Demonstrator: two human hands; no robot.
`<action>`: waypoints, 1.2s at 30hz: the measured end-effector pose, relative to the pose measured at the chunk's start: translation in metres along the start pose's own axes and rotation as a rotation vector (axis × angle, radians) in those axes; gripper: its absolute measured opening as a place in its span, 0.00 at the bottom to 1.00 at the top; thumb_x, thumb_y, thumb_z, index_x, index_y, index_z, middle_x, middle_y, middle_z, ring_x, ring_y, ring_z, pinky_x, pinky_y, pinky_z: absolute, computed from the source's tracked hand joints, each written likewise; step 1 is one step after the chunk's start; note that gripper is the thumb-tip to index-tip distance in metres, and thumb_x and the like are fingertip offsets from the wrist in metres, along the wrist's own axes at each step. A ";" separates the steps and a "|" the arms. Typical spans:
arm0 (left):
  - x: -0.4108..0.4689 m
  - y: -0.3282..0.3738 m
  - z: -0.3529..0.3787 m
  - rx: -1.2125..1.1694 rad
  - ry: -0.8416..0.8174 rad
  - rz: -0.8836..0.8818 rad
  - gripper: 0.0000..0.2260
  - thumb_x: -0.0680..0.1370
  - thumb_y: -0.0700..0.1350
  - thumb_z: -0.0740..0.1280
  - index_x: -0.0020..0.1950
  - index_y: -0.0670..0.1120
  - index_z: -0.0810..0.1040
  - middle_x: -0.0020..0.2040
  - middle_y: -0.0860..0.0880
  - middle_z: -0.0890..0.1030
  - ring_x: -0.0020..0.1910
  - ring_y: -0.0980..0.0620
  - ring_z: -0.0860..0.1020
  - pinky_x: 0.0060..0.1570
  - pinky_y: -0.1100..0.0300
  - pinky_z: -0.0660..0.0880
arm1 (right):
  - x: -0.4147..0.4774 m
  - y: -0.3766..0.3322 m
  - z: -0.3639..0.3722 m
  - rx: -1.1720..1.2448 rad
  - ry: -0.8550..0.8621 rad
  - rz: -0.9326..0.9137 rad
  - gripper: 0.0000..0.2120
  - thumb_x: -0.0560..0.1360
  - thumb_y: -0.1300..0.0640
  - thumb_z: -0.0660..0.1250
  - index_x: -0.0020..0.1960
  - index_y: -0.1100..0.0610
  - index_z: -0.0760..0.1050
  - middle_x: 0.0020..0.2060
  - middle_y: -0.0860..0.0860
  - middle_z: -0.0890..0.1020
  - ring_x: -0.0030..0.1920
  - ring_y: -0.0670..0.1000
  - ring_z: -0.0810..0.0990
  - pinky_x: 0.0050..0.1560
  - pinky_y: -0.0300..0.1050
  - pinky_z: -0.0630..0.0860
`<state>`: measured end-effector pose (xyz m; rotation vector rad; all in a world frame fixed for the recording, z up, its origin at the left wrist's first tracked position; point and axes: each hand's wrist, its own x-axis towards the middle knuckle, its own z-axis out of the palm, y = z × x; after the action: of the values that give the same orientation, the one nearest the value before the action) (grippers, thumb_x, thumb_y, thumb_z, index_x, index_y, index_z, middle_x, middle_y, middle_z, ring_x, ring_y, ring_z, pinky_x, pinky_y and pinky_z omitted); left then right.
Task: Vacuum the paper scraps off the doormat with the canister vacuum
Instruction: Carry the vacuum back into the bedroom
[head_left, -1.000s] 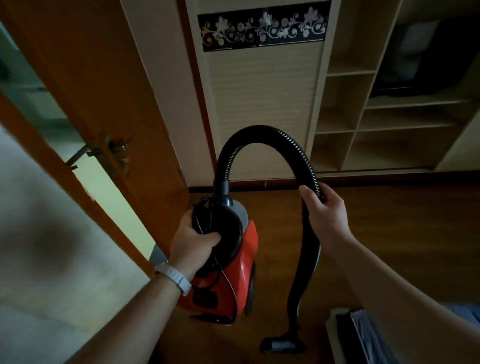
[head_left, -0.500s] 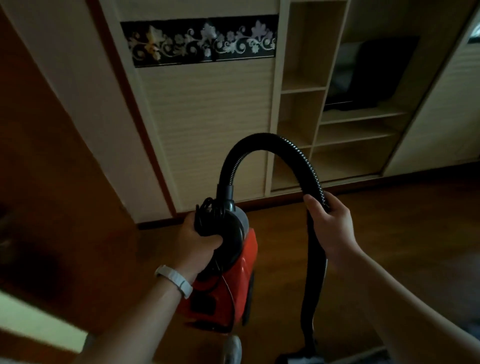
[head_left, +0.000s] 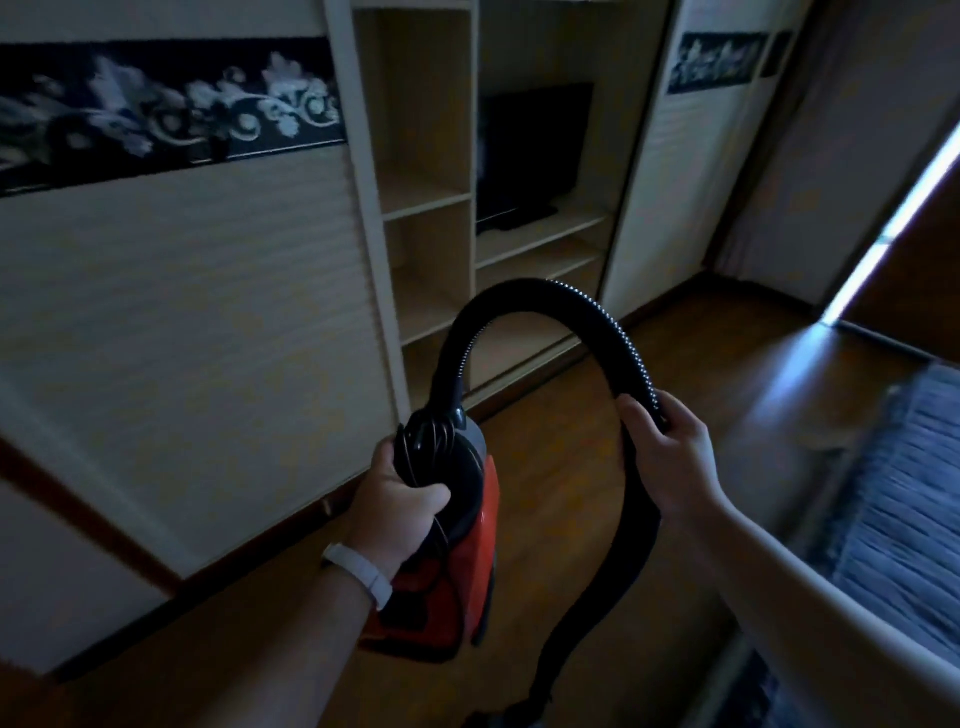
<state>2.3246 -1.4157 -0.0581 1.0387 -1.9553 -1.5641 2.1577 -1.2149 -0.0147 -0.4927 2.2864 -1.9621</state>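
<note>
We had swung away from the door: shelves (head_left: 426, 208) stood at twelve o'clock, a bed (head_left: 893, 493) at three. Our left hand (head_left: 400, 499) still gripped the vacuum (head_left: 462, 571) at six, our right hand (head_left: 670, 457) clasped the hose (head_left: 587, 306); no doormat in sight, so still carrying.

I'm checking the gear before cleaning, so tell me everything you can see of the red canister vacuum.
The red plastic canister vacuum has a black rounded top with a black cord wound round it. The left hand grips that top, apparently holding the body above the wooden floor. A black ribbed hose arches from the top; the right hand holds it where it descends.
</note>
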 end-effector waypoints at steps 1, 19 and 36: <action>0.015 0.003 0.007 0.000 -0.019 0.009 0.22 0.68 0.32 0.70 0.58 0.51 0.75 0.46 0.52 0.82 0.43 0.55 0.81 0.36 0.64 0.75 | 0.010 0.001 0.000 0.010 0.020 0.000 0.05 0.78 0.54 0.69 0.43 0.52 0.79 0.25 0.48 0.76 0.26 0.49 0.74 0.26 0.42 0.71; 0.260 0.083 0.223 0.123 -0.168 -0.023 0.17 0.67 0.34 0.69 0.52 0.50 0.77 0.42 0.51 0.82 0.42 0.51 0.82 0.33 0.62 0.75 | 0.294 0.084 -0.044 0.084 0.139 0.127 0.01 0.78 0.53 0.69 0.48 0.48 0.79 0.26 0.47 0.77 0.26 0.47 0.75 0.25 0.41 0.72; 0.518 0.140 0.392 0.018 -0.430 0.040 0.12 0.64 0.35 0.67 0.44 0.47 0.75 0.33 0.52 0.79 0.33 0.49 0.80 0.30 0.59 0.75 | 0.545 0.122 -0.048 -0.016 0.405 0.084 0.02 0.77 0.53 0.70 0.46 0.50 0.80 0.29 0.52 0.77 0.30 0.53 0.75 0.32 0.49 0.72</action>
<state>1.6756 -1.5535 -0.0942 0.7034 -2.2500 -1.8698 1.6077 -1.3164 -0.0485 0.0076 2.4970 -2.1648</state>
